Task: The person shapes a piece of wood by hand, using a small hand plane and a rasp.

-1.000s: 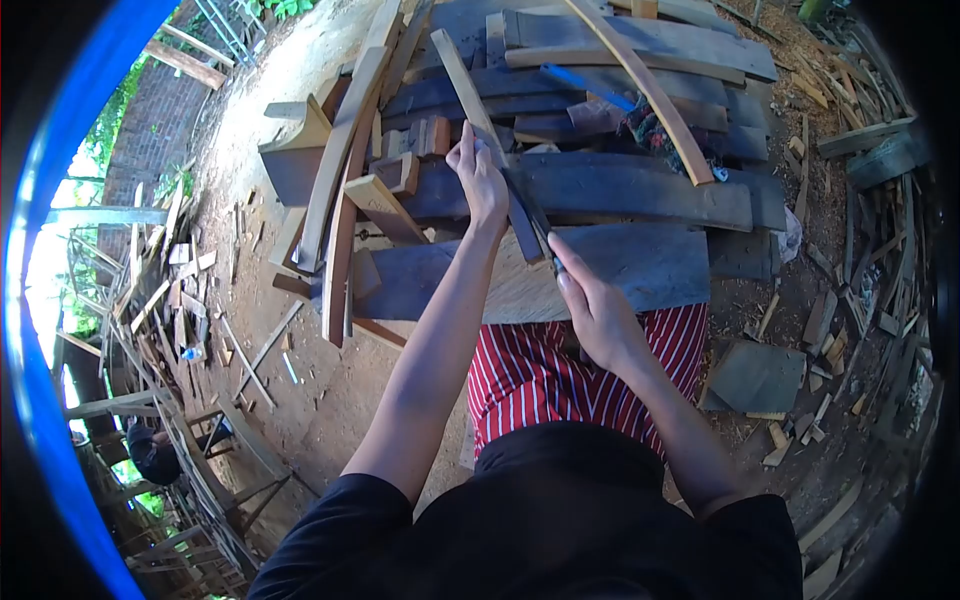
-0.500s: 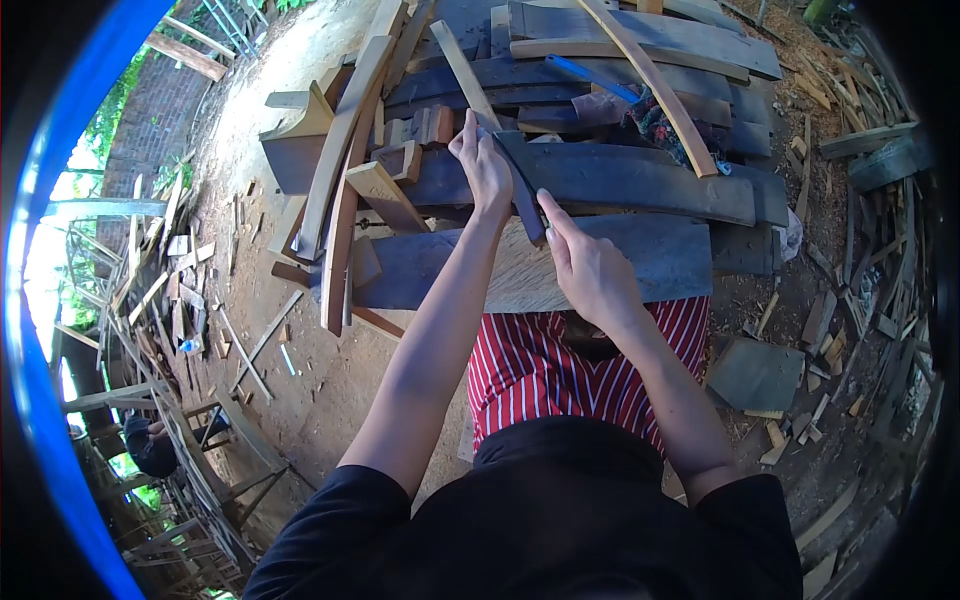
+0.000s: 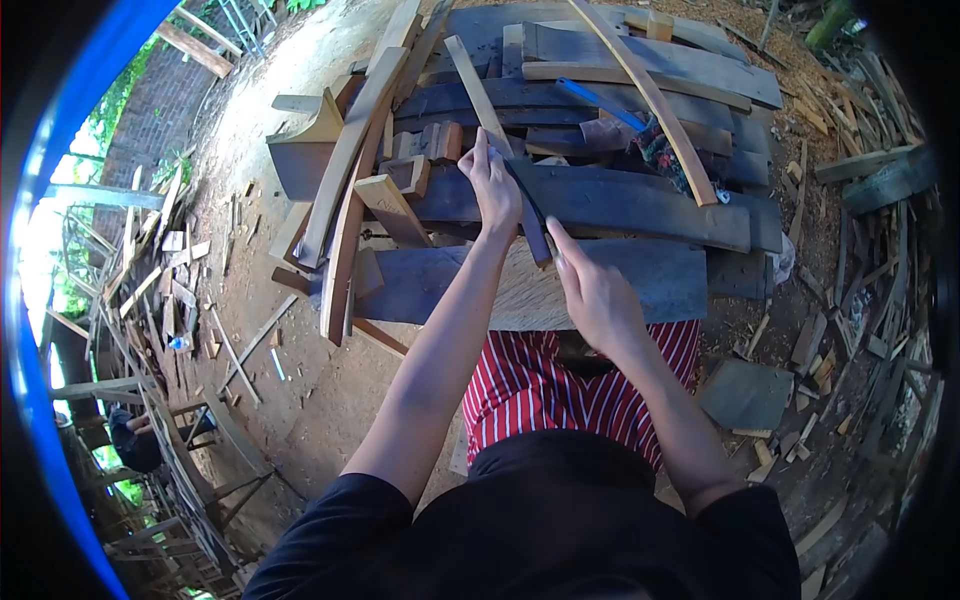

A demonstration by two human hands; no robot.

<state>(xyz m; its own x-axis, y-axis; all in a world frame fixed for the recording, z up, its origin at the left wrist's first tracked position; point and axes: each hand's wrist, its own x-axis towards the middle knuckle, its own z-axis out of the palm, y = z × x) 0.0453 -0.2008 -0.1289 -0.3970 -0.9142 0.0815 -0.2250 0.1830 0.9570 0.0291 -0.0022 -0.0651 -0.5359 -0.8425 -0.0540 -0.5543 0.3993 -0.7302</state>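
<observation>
My left hand [image 3: 490, 185] is closed around a long narrow wooden strip [image 3: 478, 90], its index finger stretched out along it. The strip slants away from me, and its near end rests over a broad pale-grained board [image 3: 640, 280]. A dark, flat, blade-like tool [image 3: 527, 187] lies against the strip's right side, between my hands. My right hand [image 3: 595, 290] is closed at the tool's near end, with the index finger pointing along it. The grip itself is hidden under the palm.
Dark curved planks [image 3: 640, 195] are stacked beyond my hands. A blue-handled tool [image 3: 600, 103] and a bundled cloth [image 3: 660, 160] lie on them. Long boards [image 3: 350, 170] lean at the left. Scrap wood piles [image 3: 880, 250] flank the workspace. A person [image 3: 135, 440] is at far left.
The dark tool has slid towards me along the strip, with my right hand drawn slightly back. My left hand keeps its hold; the whole view has shifted slightly down.
</observation>
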